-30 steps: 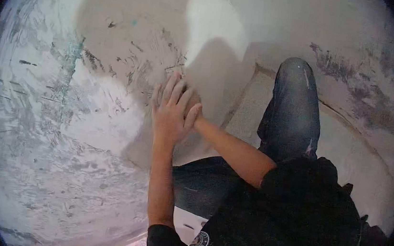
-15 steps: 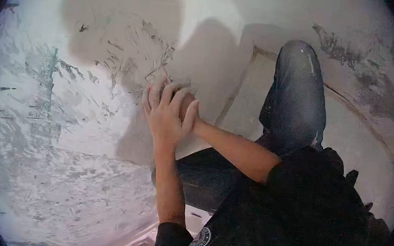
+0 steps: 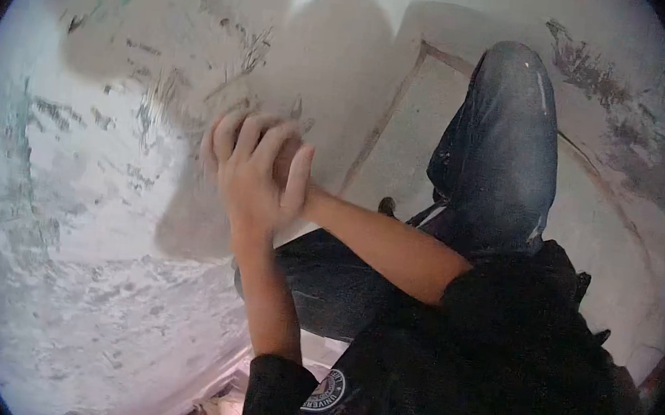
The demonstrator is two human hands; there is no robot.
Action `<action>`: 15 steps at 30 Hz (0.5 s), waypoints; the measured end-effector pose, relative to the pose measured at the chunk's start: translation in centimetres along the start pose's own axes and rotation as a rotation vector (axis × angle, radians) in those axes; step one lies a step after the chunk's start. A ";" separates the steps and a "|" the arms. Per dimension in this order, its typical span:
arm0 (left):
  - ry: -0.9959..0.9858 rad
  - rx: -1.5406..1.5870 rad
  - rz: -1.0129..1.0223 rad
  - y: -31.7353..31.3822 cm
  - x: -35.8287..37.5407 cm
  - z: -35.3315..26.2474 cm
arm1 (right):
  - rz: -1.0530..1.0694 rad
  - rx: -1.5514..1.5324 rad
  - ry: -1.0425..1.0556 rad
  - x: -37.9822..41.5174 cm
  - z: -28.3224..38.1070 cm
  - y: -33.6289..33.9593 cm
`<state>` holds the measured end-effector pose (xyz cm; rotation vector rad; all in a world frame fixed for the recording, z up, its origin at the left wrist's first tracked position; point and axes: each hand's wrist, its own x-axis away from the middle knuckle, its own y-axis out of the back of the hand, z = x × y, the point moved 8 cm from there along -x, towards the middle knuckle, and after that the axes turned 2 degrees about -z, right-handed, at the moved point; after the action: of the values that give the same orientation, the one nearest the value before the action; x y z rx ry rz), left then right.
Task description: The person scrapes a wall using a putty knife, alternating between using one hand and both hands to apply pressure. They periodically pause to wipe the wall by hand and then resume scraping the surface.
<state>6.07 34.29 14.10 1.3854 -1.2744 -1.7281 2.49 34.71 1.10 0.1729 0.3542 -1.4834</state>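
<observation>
My left hand (image 3: pixel 254 171) lies across the back of my right hand, fingers slightly apart and bent over it, thumb standing out to the side. Underneath, my right hand (image 3: pixel 282 166) is mostly covered; its fingers are hidden and I cannot tell what they hold. Both hands are stacked close over a pale, smeared surface (image 3: pixel 117 209) with grey and white streaks. Faint edge lines and dark scuffs show just beyond the fingertips.
My bent knee in dark jeans (image 3: pixel 505 145) rises at the right, the other leg (image 3: pixel 324 288) crossing below my forearms. A brown line (image 3: pixel 382 123) runs along a paler patch. Dark scrape marks (image 3: pixel 586 68) lie at upper right. Pinkish sheeting (image 3: pixel 229 383) shows at the bottom.
Both stacked hands have shifted left and slightly up in view, staying together. The view has moved too, and the small pale corner visible by the fingertips earlier is less distinct.
</observation>
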 end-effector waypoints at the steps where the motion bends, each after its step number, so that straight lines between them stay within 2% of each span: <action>1: -0.030 -0.010 -0.070 0.6 0.8 -0.3 | -0.032 -0.066 -0.028 -1.0 -0.1 0.1; 3: -0.075 -0.002 -0.059 -0.3 0.1 -0.7 | -0.077 -0.139 -0.057 -2.2 -0.2 0.4; 5: -0.073 0.090 -0.061 -1.8 -0.4 -0.1 | -0.009 -0.055 -0.052 -2.1 1.3 0.7; 9: -0.038 0.105 -0.039 0.6 0.2 0.1 | 0.150 0.130 -0.005 -2.4 2.8 1.3; 13: -0.050 0.017 -0.085 -0.5 0.4 -1.1 | 0.217 0.318 0.055 -3.3 3.2 1.9; 14: -0.038 0.008 -0.084 -0.3 0.2 -0.9 | 0.229 0.309 0.057 -2.8 3.1 1.7; 15: -0.025 0.051 -0.058 0.2 0.0 -0.8 | 0.200 0.084 0.057 -2.2 3.1 1.9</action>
<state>6.86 33.98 14.28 1.4469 -1.3130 -1.7680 4.62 35.94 4.50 0.3095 0.3112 -1.2977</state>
